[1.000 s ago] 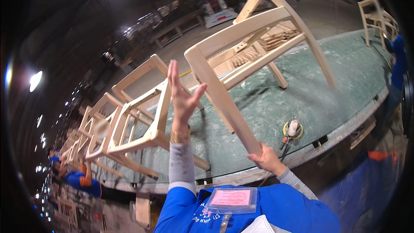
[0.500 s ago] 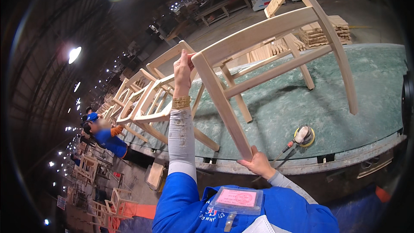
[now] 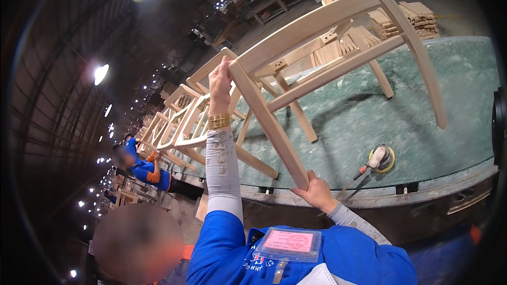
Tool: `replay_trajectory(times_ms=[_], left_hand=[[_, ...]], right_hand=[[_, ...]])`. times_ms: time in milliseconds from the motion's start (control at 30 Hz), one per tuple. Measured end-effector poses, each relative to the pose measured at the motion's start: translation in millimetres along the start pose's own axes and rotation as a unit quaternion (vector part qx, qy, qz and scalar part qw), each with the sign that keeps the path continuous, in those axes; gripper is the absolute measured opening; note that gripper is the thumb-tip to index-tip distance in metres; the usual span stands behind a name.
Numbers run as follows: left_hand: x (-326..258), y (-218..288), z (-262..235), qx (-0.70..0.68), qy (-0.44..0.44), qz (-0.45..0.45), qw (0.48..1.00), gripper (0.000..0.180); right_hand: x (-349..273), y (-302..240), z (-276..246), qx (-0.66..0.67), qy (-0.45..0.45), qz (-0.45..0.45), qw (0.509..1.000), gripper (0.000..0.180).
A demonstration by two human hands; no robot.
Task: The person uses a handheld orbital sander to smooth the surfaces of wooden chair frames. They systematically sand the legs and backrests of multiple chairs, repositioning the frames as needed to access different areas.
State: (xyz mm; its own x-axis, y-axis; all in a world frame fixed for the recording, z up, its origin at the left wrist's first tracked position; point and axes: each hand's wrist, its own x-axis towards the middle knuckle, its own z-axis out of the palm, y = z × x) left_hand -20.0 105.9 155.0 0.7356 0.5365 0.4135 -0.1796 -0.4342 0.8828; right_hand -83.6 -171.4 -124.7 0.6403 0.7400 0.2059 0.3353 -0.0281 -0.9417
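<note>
A pale, unfinished wooden chair [image 3: 311,29] leans over the green-topped table in front of me, tilted on its side. My left hand [image 3: 220,82] is closed on its upper left corner, where a wide curved rail meets a leg. Lower down, my right hand [image 3: 317,192] grips the near end of that same leg, with the thumb on one side. The far legs stand out over the tabletop, and I cannot tell which of them touch it. A round orbital sander [image 3: 381,158] with a yellow rim and a hose lies to the right of my right hand.
The green table [image 3: 459,89] has a metal front edge. More wooden chairs [image 3: 195,121] stand along it to the left, with a co-worker in blue [image 3: 145,171] beside them. Another person [image 3: 138,243] is close at lower left. Stacked wooden parts [image 3: 404,18] lie beyond the table.
The chair has tipped slightly, so more of its underside rails and joints show. Both hands keep their holds. A person has come into view close at the lower left.
</note>
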Motion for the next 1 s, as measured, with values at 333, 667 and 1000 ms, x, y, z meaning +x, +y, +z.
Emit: replay_trajectory(times_ms=[333,667,1000], left_hand=[[-70.5,-138.7,-63.2,-0.120,0.040,-0.233,0.964,0.029],[-115.0,-260.0,-62.0,-0.090,0.105,-0.429,0.893,0.042],[-51.9,-325.0,-4.6,-0.094,-0.150,-0.362,0.915,0.119]], right_hand=[[7.0,-3.6,-8.2,0.038,0.010,-0.014,0.999,0.060],[9.0,-9.8,-1.6,-0.027,0.028,-0.004,0.999,0.059],[-26.4,-9.7,40.7,-0.029,0.250,0.114,0.961,0.050]])
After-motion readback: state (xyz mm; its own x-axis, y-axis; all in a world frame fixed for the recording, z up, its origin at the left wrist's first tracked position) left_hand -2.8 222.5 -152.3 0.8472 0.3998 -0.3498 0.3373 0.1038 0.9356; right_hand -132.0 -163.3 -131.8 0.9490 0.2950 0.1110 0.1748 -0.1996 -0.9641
